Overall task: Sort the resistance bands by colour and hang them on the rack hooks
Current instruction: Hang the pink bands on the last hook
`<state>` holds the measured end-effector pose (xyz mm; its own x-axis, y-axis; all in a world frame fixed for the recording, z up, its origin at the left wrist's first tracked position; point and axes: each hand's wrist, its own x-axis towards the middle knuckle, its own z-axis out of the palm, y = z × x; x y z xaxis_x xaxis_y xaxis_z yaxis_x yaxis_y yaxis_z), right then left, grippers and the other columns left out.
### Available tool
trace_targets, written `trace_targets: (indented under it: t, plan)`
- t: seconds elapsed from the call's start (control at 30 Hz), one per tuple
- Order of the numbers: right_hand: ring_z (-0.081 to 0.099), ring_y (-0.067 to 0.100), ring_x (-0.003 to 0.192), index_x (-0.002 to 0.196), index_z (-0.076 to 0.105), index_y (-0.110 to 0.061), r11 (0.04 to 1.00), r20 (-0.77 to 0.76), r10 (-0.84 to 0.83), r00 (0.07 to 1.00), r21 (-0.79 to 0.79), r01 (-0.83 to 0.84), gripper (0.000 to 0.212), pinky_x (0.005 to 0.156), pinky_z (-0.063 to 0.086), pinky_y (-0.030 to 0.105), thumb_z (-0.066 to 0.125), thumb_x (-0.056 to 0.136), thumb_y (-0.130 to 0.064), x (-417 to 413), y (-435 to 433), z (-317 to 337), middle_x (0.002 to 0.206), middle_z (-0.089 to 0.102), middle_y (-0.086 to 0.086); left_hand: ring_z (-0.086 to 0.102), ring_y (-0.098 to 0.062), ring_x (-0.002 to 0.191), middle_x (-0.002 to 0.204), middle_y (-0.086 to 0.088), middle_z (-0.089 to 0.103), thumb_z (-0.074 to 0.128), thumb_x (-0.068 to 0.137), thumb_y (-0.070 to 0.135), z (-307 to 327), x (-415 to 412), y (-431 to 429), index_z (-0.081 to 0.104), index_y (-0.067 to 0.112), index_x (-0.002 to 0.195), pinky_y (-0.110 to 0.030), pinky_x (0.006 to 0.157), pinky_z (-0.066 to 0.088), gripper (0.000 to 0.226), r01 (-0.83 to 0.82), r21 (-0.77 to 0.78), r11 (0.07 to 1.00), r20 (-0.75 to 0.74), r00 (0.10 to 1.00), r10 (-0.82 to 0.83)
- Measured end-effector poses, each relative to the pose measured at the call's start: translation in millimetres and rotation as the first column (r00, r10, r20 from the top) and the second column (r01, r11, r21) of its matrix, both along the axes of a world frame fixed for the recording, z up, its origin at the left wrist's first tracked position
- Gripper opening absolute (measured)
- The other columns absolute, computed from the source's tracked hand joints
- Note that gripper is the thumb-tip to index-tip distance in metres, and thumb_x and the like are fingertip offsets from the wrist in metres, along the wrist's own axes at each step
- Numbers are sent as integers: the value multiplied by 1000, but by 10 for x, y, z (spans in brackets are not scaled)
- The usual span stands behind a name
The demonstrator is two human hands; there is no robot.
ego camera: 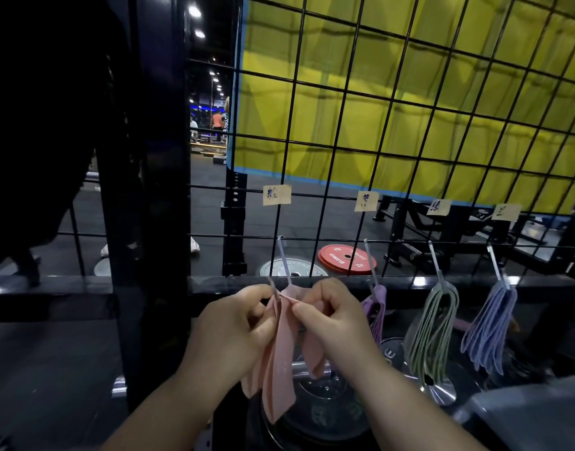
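Pink resistance bands [281, 359] hang down between my two hands, just below the leftmost metal hook [284, 260] of the wire grid rack [331, 177]. My left hand [234, 330] pinches their upper left edge and my right hand [331, 315] pinches the upper right edge, right at the hook's tip. On the hooks to the right hang purple bands [378, 312], green bands [432, 333] and blue-lilac bands [489, 327]. Paper labels [277, 194] are taped on the grid above each hook.
A thick black post [149, 190] stands left of the hooks. Weight plates [325, 405] lie below my hands, and a red plate [346, 259] lies on the floor behind the grid. A person's legs [35, 177] show at far left.
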<state>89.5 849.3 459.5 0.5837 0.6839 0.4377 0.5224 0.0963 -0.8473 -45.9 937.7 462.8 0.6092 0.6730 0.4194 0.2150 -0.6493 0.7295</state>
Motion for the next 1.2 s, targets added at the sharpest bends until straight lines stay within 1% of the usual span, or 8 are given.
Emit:
trace_targets:
  t: [0.13,0.4,0.53,0.67,0.87,1.03,1.1,1.2]
  plan:
    - [49,1,72,55,50,-21,999,24,25,999,19,-26,30,70,40,10,72,74,-14,-20,-25,-61,78,47,-5,62,-4,70,70,11,66,63,86,26,-13,7,-1,58,51,117,-30,71,51,40,24,-22,999,-8,1000,-24]
    - [53,-10,108,63,63,-11,998,-48,70,996,0,-71,21,87,37,6,70,66,-31,-35,-40,-182,111,56,-10,62,-11,69,68,7,65,62,84,15,-16,30,16,55,70,102,-20,63,47,58,131,16,991,56,990,-131]
    - [63,5,94,68,62,-12,992,-213,123,969,33,-118,34,81,47,24,65,67,-46,-59,-18,-180,102,67,-6,67,-8,76,77,11,70,55,81,35,-18,56,15,55,66,107,-29,73,53,41,179,-29,983,127,977,-174]
    - [55,16,74,81,63,-16,991,-368,126,921,14,-130,27,69,43,32,57,89,-40,-107,-21,-106,77,59,5,66,-14,72,70,4,66,63,87,21,-36,65,21,64,52,105,-32,75,52,36,206,-92,974,152,970,-190]
    - [69,23,91,95,66,-26,989,-443,98,891,-59,-138,17,86,55,43,61,90,-41,-95,40,-107,95,72,4,64,-5,69,70,12,66,59,84,34,-51,64,42,66,45,110,-29,73,51,29,218,-164,962,161,968,-192]
    - [72,13,71,101,67,-7,966,-584,228,779,34,-258,20,58,54,21,51,99,-20,-130,18,-57,79,75,5,66,2,81,88,18,71,57,94,32,-57,48,37,70,43,106,-26,81,52,21,242,-223,944,233,954,-190]
    - [72,14,66,104,64,-3,961,-612,252,750,63,-271,21,53,53,21,50,100,-18,-136,23,-51,75,74,5,61,2,68,77,18,66,55,94,30,-46,50,44,72,46,99,-19,72,48,24,202,-193,960,229,961,-156]
    - [71,20,66,105,61,2,965,-653,232,721,64,-253,23,53,54,28,51,99,-18,-167,41,-23,78,73,11,59,2,76,84,13,63,57,92,29,-21,77,64,74,41,94,-18,73,45,21,166,-200,966,239,964,-116]
